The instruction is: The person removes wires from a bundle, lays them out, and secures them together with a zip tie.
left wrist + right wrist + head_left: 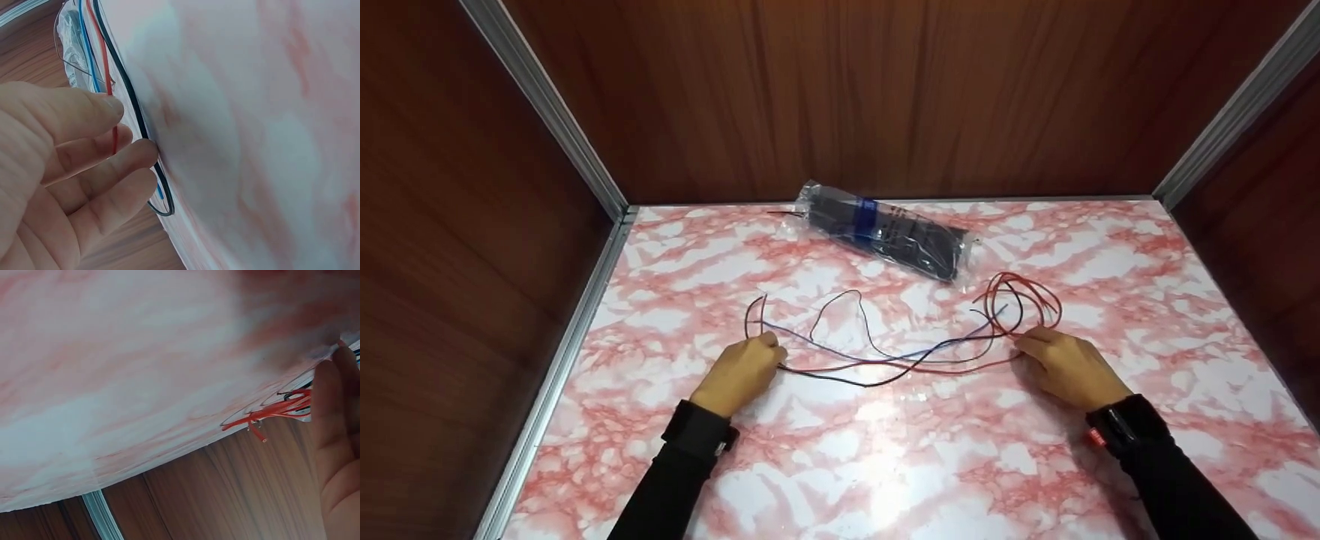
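Note:
My left hand (741, 371) pinches a red wire (105, 62) between thumb and forefinger at the left end of a loose bundle. In the left wrist view a black wire (128, 84) runs past the other fingertips, with a blue wire (88, 50) behind. The right hand (1069, 367) grips the red wire at the bundle's right side; its fingertips are partly cut off in the right wrist view. Beside it lies a red coil (275, 410) of loops with cut ends. Between the hands, the blue, red and black wires cross, and a thin dark wire arches behind them.
A clear plastic package (915, 244) with dark contents and a blue band lies at the back of the red-and-white marbled table (840, 465). Brown wood-look panels (840, 97) with metal corner strips (559, 112) enclose the back and sides.

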A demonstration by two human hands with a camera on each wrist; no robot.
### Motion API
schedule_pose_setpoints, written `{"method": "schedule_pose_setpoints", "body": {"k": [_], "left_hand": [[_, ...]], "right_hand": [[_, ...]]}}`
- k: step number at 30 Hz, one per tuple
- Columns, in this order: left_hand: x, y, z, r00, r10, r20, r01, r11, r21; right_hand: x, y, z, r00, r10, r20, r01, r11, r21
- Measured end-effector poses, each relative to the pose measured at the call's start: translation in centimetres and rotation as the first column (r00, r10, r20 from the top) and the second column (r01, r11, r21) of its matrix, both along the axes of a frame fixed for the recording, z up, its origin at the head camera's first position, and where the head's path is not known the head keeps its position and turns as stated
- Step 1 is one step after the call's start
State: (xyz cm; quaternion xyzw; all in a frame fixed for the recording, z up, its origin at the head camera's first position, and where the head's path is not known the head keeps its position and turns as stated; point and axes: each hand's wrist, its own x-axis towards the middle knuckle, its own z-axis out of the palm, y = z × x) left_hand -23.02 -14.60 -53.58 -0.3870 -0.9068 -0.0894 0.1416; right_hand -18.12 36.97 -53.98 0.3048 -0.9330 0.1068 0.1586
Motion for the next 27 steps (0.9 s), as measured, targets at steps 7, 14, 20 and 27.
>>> {"method": "schedule_pose_setpoints", "body": {"k": [7, 14, 20, 27], "left_hand": [[0.2, 0.1, 0.2, 1.000, -0.010, 0.008, 0.010, 1.000, 0.009], [0.1, -0.1, 0.4, 1.000, -0.002, -0.009, 0.002, 1.000, 0.012], [0.2, 0.1, 0.4, 1.000, 0.000, 0.007, 0.000, 1.000, 0.011], [0.1, 0.5, 0.6, 0.999, -0.007, 0.034, 0.007, 1.000, 0.007]], "right_hand": [[-0.9, 0.5, 0.6, 0.994, -0.091, -0.052, 0.089, 0.995, -0.049], [-2.5, 0.5, 0.8, 0.991, -0.129, 0.032, 0.130, 0.991, -0.036], [-3.1, 0.3, 1.2, 0.979, -0.147, 0.142, 0.148, 0.989, -0.001], [-3.5, 1.1, 1.3, 0.965, -0.208, 0.157, 0.216, 0.976, -0.034]]}}
